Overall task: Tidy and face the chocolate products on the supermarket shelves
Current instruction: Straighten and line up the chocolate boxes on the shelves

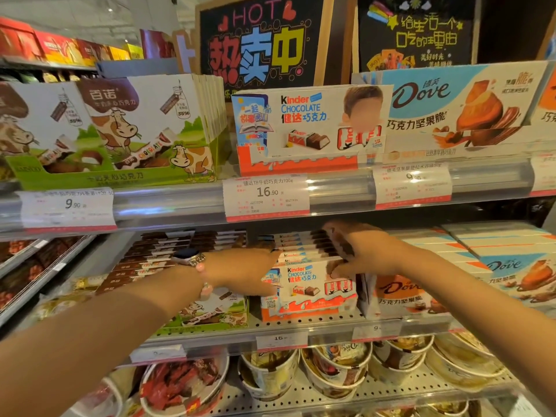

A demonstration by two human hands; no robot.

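Both hands grip the front chocolate box (310, 285) at the middle shelf's (304, 325) front edge. Left hand (240, 273) flat against its left end; right hand (358, 254) curled over its top right corner. More boxes stand in a row behind it.

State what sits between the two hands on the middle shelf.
In the head view, the row of Kinder Chocolate boxes sits between the left hand and the right hand, both touching its front box.

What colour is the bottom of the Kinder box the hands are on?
Orange-red with white drips on the Kinder box, head view.
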